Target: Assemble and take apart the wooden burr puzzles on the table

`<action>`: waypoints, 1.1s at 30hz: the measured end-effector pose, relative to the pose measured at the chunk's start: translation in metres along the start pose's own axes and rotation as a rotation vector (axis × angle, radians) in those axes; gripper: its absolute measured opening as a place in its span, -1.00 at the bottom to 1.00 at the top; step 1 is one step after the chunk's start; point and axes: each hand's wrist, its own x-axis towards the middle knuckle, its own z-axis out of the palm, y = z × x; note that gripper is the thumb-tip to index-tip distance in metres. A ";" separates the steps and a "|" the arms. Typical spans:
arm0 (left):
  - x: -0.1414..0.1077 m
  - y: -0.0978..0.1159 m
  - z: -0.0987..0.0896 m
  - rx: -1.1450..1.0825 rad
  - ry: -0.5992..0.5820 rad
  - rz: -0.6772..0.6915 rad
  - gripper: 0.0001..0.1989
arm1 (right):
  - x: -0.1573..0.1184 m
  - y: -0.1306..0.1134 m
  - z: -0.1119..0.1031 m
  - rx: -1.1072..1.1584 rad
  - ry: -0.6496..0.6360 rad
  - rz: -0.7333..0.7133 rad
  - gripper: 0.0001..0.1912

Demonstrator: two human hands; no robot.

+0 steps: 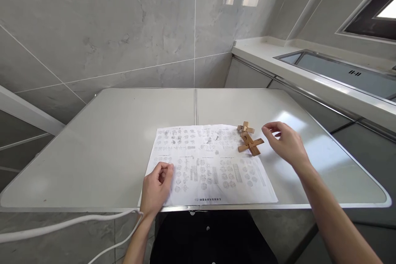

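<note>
Two wooden puzzle assemblies of crossed pieces sit at the right part of a printed sheet. The larger crossed wooden assembly (251, 144) is nearer to me and bears a dark mark; a smaller crossed wooden assembly (246, 128) lies just behind it. My right hand (284, 142) hovers to their right, apart from them, with fingers bent, thumb a little away and nothing visible in its grasp. On the lower left of the instruction sheet (192, 194) rests my left hand (157, 183), its fingers curled and thumb against the index finger, no object showing in it.
The sheet lies on a pale folding table (93, 152) with a centre seam and metal rim. A white cable (62, 226) runs by my left wrist. Behind stands a grey tiled wall (123, 20); at right, a counter (324, 76) holds a sink (340, 72).
</note>
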 end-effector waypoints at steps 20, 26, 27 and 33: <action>0.006 0.025 -0.003 0.045 -0.030 0.011 -0.62 | 0.051 -0.025 0.010 -0.196 -0.455 -0.035 -0.45; 0.046 0.051 0.019 -0.202 -0.169 0.127 -0.66 | 0.011 -0.087 0.021 0.061 -0.425 -0.470 -0.57; 0.055 0.054 0.023 -0.262 -0.228 0.150 -0.60 | 0.003 -0.095 0.029 0.102 -0.440 -0.495 -0.59; 0.092 0.056 0.035 -0.458 -0.519 0.177 -0.38 | -0.024 -0.106 0.083 0.375 -0.467 -0.443 -0.65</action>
